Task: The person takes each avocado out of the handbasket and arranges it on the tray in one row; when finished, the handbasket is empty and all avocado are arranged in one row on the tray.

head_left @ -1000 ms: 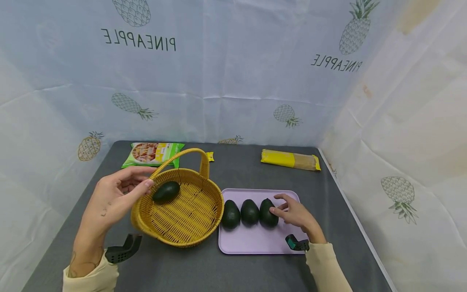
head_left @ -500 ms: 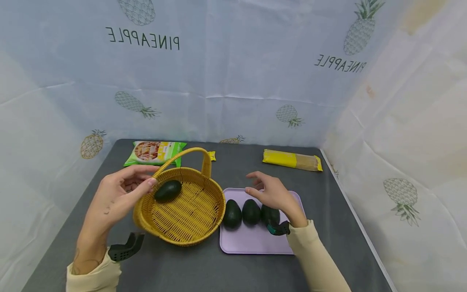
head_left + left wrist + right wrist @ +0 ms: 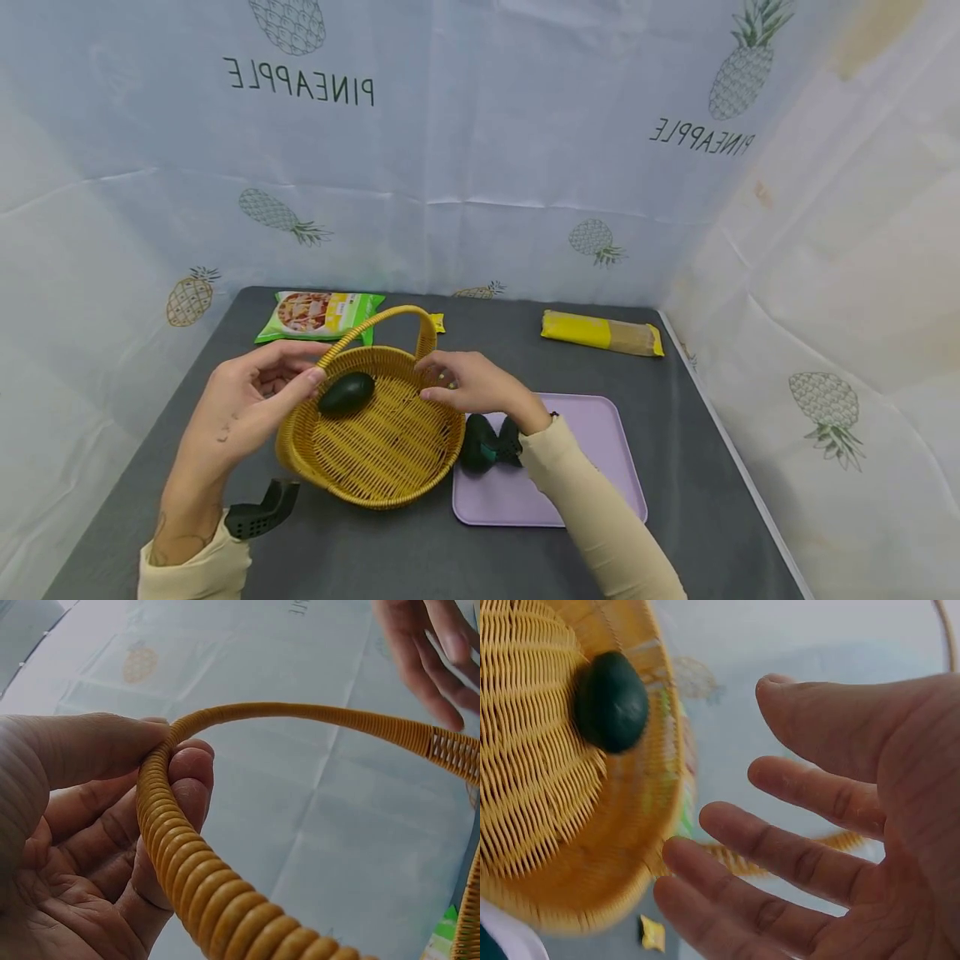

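Observation:
A yellow wicker basket [image 3: 378, 454] stands left of the lilac tray [image 3: 592, 500]. My left hand [image 3: 243, 404] pinches the basket's arched handle [image 3: 255, 711] between thumb and fingers. One dark green avocado [image 3: 347, 393] lies inside the basket at its left side; the right wrist view shows the same avocado [image 3: 611, 703] against the wall. With fingers spread and nothing in them, my right hand [image 3: 480, 383] is over the basket's right rim, close to the far foot of the handle. Avocados [image 3: 476, 450] on the tray are partly hidden under my right wrist and sleeve.
A green food packet [image 3: 322, 315] lies behind the basket at the back left. Beside the handle a small yellow packet [image 3: 438, 323] shows. A long yellow packet [image 3: 600, 332] lies at the back right, before the pineapple-print curtain [image 3: 495, 150].
My right hand has left the rightmost avocado on the tray, empty, and moved left to the basket's handle foot. The left hand keeps its grip on the handle.

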Action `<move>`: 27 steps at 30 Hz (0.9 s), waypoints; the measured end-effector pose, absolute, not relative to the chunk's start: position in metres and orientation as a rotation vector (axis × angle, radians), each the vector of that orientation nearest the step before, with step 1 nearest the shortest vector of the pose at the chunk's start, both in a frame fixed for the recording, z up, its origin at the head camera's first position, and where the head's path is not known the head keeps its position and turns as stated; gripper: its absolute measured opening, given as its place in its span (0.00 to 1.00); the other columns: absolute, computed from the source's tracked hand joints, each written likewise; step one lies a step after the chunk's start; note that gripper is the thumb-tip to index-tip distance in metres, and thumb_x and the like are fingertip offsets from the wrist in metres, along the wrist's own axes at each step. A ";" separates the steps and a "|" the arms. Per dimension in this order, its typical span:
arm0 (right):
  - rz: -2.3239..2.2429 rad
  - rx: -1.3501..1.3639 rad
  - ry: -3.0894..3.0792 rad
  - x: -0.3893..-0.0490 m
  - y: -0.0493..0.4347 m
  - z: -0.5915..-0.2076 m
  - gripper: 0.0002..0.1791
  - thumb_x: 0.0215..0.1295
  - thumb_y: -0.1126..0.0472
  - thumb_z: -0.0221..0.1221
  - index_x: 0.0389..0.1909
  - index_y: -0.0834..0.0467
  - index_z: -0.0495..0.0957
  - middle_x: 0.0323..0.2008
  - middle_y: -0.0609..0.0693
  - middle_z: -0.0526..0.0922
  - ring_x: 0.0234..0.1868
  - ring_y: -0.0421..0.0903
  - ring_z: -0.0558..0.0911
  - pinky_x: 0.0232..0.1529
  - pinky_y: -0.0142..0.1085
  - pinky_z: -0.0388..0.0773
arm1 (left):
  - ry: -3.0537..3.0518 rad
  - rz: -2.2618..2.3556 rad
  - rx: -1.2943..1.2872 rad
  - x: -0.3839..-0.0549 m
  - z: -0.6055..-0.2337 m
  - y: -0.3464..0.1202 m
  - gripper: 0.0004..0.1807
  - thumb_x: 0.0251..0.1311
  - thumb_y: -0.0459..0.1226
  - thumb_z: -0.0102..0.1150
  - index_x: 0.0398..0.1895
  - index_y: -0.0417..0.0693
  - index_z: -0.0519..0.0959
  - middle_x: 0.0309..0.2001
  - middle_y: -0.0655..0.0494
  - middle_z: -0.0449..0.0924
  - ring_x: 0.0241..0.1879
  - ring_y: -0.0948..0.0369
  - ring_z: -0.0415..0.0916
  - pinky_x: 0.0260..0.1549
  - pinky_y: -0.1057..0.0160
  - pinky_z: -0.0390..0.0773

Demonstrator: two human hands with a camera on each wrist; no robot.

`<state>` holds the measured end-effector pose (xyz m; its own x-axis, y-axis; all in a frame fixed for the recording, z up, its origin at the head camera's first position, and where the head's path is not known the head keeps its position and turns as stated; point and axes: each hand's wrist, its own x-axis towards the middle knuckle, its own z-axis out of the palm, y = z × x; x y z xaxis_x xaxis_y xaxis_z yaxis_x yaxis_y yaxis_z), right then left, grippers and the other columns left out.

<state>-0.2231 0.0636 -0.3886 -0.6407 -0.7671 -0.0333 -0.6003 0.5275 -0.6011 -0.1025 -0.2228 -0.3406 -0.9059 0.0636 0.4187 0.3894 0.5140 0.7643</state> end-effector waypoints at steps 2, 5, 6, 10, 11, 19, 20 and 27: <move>-0.772 -1.159 2.470 -0.225 0.050 -0.392 0.23 0.74 0.52 0.60 0.65 0.54 0.74 0.52 0.50 0.83 0.51 0.46 0.83 0.52 0.36 0.81 | -2.424 -1.354 -0.379 -0.102 -0.340 -0.223 0.15 0.67 0.32 0.64 0.55 0.50 0.84 0.35 0.64 0.84 0.29 0.66 0.80 0.26 0.71 0.78; -0.712 -1.182 2.472 -0.227 0.031 -0.399 0.23 0.75 0.52 0.59 0.66 0.53 0.74 0.56 0.50 0.82 0.53 0.48 0.83 0.55 0.37 0.80 | -2.424 -1.360 -0.382 -0.103 -0.341 -0.222 0.15 0.67 0.32 0.64 0.55 0.50 0.84 0.35 0.63 0.84 0.29 0.65 0.80 0.27 0.71 0.78; -0.688 -1.189 2.477 -0.228 0.025 -0.402 0.23 0.75 0.51 0.59 0.66 0.53 0.74 0.58 0.50 0.82 0.55 0.48 0.83 0.56 0.36 0.79 | -2.423 -1.360 -0.383 -0.103 -0.341 -0.222 0.15 0.67 0.32 0.64 0.55 0.50 0.84 0.35 0.63 0.84 0.29 0.65 0.80 0.27 0.71 0.78; -0.612 -1.216 2.499 -0.234 0.003 -0.412 0.24 0.75 0.51 0.58 0.68 0.55 0.73 0.63 0.51 0.79 0.61 0.47 0.80 0.61 0.35 0.77 | -2.423 -1.354 -0.382 -0.103 -0.341 -0.223 0.15 0.67 0.32 0.64 0.55 0.50 0.84 0.35 0.63 0.84 0.29 0.66 0.80 0.27 0.71 0.78; -0.604 -1.217 2.504 -0.235 -0.002 -0.414 0.24 0.75 0.52 0.58 0.68 0.55 0.73 0.64 0.51 0.79 0.63 0.47 0.79 0.62 0.35 0.76 | -2.424 -1.351 -0.383 -0.103 -0.341 -0.223 0.15 0.67 0.32 0.64 0.55 0.50 0.84 0.35 0.64 0.84 0.30 0.65 0.80 0.27 0.71 0.78; -0.599 -1.242 2.545 -0.234 -0.037 -0.427 0.25 0.74 0.51 0.60 0.68 0.54 0.72 0.63 0.51 0.77 0.63 0.44 0.77 0.62 0.32 0.74 | -2.434 -1.352 -0.377 -0.101 -0.339 -0.225 0.14 0.68 0.33 0.63 0.55 0.50 0.83 0.36 0.62 0.84 0.29 0.65 0.81 0.26 0.70 0.79; -0.588 -1.248 2.549 -0.234 -0.041 -0.428 0.26 0.74 0.51 0.60 0.68 0.53 0.72 0.64 0.50 0.77 0.63 0.44 0.77 0.62 0.31 0.74 | -2.434 -1.349 -0.375 -0.101 -0.339 -0.225 0.14 0.68 0.33 0.63 0.55 0.50 0.83 0.36 0.61 0.84 0.29 0.65 0.81 0.26 0.70 0.79; -0.495 -1.279 2.559 -0.234 -0.063 -0.444 0.27 0.74 0.51 0.59 0.71 0.51 0.70 0.67 0.50 0.73 0.63 0.43 0.76 0.57 0.29 0.75 | -2.405 -1.361 -0.396 -0.100 -0.342 -0.221 0.14 0.67 0.31 0.63 0.55 0.50 0.84 0.37 0.55 0.84 0.30 0.65 0.80 0.27 0.70 0.79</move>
<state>-0.2337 -0.0634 -0.4440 -0.5891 -0.8059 -0.0600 -0.7254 0.5600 -0.4002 -0.1005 -0.2208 -0.3424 -0.9004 0.0696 0.4295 0.4040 0.5000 0.7660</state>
